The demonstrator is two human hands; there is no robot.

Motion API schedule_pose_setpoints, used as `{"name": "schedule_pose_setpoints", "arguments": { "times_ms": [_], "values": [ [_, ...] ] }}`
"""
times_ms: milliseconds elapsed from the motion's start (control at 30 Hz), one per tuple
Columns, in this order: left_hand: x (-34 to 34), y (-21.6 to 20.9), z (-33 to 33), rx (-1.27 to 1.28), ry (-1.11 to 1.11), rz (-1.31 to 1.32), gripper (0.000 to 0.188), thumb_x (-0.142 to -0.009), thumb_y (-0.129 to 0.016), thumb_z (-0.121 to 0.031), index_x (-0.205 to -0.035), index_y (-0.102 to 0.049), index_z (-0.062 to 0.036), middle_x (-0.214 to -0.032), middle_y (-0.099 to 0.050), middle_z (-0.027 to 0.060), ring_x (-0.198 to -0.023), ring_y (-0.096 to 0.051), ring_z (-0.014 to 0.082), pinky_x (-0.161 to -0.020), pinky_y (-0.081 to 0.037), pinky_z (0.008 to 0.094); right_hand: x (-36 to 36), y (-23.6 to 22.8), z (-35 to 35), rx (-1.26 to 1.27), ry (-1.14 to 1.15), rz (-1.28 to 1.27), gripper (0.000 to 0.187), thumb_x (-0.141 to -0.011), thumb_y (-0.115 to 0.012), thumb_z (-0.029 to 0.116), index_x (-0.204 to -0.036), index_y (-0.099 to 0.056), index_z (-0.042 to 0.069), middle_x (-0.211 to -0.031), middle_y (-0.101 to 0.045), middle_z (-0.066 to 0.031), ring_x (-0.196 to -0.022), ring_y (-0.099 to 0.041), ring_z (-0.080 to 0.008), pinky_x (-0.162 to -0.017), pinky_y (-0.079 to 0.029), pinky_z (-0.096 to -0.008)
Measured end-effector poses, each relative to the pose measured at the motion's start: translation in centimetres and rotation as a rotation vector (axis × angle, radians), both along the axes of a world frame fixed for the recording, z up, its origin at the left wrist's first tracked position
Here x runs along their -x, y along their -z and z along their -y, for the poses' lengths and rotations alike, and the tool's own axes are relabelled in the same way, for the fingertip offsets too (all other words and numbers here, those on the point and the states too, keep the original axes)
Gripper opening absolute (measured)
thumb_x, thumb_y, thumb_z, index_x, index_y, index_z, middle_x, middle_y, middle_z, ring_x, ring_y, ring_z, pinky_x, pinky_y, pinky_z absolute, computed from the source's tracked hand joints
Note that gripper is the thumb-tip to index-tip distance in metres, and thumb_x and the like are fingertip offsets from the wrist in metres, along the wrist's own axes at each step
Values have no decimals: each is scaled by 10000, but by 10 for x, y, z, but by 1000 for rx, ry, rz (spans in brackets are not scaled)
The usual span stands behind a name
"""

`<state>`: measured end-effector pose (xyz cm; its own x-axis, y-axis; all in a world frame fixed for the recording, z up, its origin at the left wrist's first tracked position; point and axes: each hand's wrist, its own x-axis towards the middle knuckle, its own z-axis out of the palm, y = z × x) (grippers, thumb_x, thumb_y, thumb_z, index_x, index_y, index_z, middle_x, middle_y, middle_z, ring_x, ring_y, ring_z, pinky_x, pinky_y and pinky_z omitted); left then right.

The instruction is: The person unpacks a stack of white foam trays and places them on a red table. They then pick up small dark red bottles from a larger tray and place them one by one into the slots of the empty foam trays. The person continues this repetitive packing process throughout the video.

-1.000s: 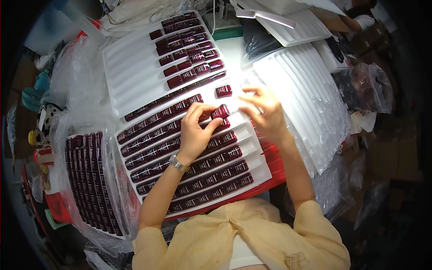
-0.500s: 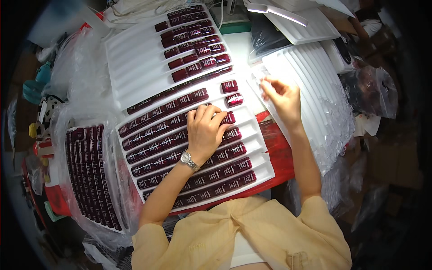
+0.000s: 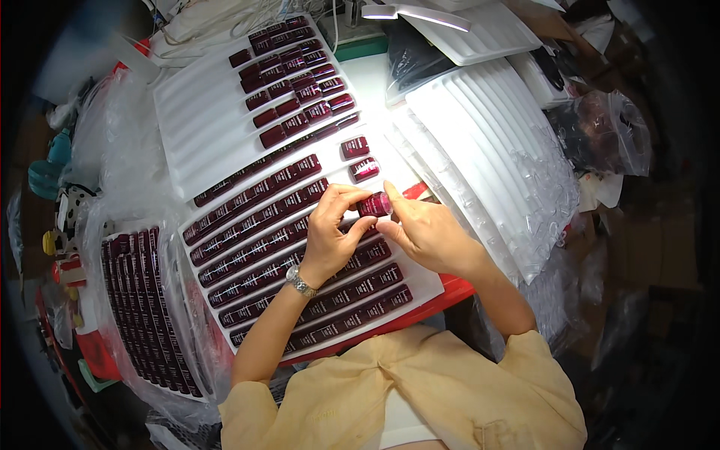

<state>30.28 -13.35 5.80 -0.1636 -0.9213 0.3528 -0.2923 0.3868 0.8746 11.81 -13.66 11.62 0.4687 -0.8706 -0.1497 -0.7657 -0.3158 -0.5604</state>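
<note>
My left hand (image 3: 330, 234) pinches a small dark red bottle (image 3: 370, 205) with white print and holds it above a white ribbed tray (image 3: 418, 279). Around the bottle's right end, where it looks pinker and glossy, the thumb and index finger of my right hand (image 3: 435, 234) close in. Whether a small clear piece lies between those fingertips, I cannot tell. Long rows of like bottles (image 3: 255, 240) lie on their sides in the tray's grooves. Just beyond my hands, two single bottles, one nearer (image 3: 364, 169) and one farther (image 3: 355, 147), rest apart from the rows.
A second white tray (image 3: 191, 112), partly filled with bottles, lies farther back. At right are stacked ribbed trays (image 3: 480, 112) with clear plastic film (image 3: 551, 217). Another filled tray (image 3: 146, 315) sits in clear wrapping at left. A lit lamp (image 3: 420, 15) hangs over the back.
My right hand has come left from the stacked trays to the bottle. My left hand has lifted that bottle from the row's end. The whole view has shifted slightly.
</note>
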Motion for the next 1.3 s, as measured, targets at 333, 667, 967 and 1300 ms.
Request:
{"name": "schedule_pose_setpoints", "arguments": {
  "times_ms": [333, 667, 967, 1300],
  "values": [
    [24, 5, 24, 113, -106, 610, 332, -741, -771, -186, -1032, -660, -68, -964, -590, 37, -973, -532, 212, -888, -340, 367, 186, -3, 60, 517, 393, -495, 346, -848, -673, 199, -1134, -605, 15, -1057, -616, -146, -987, -574, -338, -839, -466, -410],
    [-54, 3, 4, 71, -267, 733, 391, -782, -742, -210, -1114, -665, -19, -1071, -587, 73, -981, -523, 247, -845, -415, 373, 182, 8, 71, 438, 402, -221, 203, -778, -669, 26, -973, -618, 10, -912, -615, -157, -866, -606, -353, -771, -481, -415],
    [-50, 6, -18, 299, -195, 972, 445, -741, -754, -300, -1128, -654, -103, -1175, -575, 46, -1062, -500, 210, -906, -362, 402, 26, 0, 37, -105, 277, 835, 307, -840, -619, -21, -1143, -661, -11, -827, -642, 2, -750, -560, -34, -694, -460, -188],
    [-12, 2, -35, -356, -74, -394, 279, -813, -720, -27, -1056, -588, 11, -950, -654, 71, -868, -625, 118, -777, -495, 260, -43, 28, -7, 423, 231, 772, 198, -800, -722, 17, -986, -653, 1, -930, -694, -112, -863, -651, -162, -772, -510, -300]
  ]
}}
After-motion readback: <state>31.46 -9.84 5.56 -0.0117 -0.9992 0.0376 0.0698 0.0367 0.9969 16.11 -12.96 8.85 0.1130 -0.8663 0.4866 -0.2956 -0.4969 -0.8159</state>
